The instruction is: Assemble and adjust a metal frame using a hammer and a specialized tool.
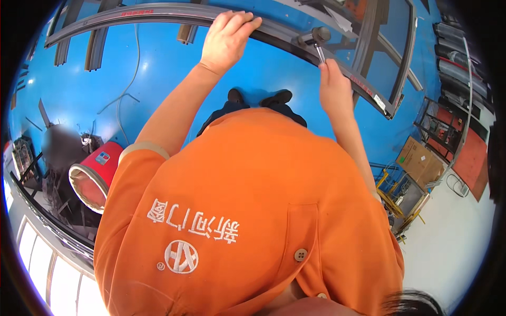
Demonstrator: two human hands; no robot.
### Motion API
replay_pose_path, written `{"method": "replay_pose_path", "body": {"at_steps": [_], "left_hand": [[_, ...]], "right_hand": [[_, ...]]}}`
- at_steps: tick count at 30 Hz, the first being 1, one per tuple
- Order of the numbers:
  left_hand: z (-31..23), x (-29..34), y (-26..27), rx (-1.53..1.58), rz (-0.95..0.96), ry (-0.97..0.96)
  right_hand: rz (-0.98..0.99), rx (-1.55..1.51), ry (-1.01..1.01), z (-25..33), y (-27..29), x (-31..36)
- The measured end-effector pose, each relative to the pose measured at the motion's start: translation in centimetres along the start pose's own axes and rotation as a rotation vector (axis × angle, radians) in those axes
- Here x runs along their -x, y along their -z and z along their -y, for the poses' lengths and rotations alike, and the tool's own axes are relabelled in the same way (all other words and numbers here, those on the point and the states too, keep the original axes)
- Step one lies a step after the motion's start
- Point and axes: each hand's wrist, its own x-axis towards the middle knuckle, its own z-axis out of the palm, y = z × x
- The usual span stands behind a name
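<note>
A long dark metal frame profile point(158, 17) runs across the top of the view above a blue floor. My left hand point(227, 38) rests on it, fingers curled over its far edge. My right hand point(334, 84) grips the handle of a small hammer point(315, 40), whose dark head sits on the profile just right of my left hand. My orange shirt fills the lower middle, and my dark shoes point(259, 98) show below the profile.
More dark frame pieces point(400, 58) lie at the upper right and upper left. A red bin point(97, 171) stands at the left beside a dark rack. A cardboard box point(419, 160) and yellow stand point(395, 200) sit at the right.
</note>
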Motion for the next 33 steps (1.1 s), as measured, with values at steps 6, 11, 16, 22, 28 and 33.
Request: {"method": "replay_pose_path", "body": {"at_steps": [6,11,16,22,28,33], "left_hand": [[0.0,-0.6,0.2,0.043,0.027,0.012],[2.8,-0.4,1.5,0.031,0.008,0.034],[10.0,-0.2,8.1,0.039,0.021,0.187],[10.2,-0.4,9.2,-0.093,0.012,0.110],[12.5,2.4,7.1,-0.225,-0.039,0.032],[14.4,2.7,5.6,-0.334,-0.089,-0.044]], "right_hand": [[0.067,0.134,-0.013,0.5,-3.7,-1.3],[0.098,0.136,0.041,1.0,-3.2,-2.3],[0.126,-0.038,0.057,4.4,-2.9,-2.7],[0.153,0.190,0.154,4.2,-5.9,-2.9],[0.095,-0.173,0.158,8.1,-4.0,-3.4],[0.254,0.100,0.003,6.4,-5.1,-5.4]]}}
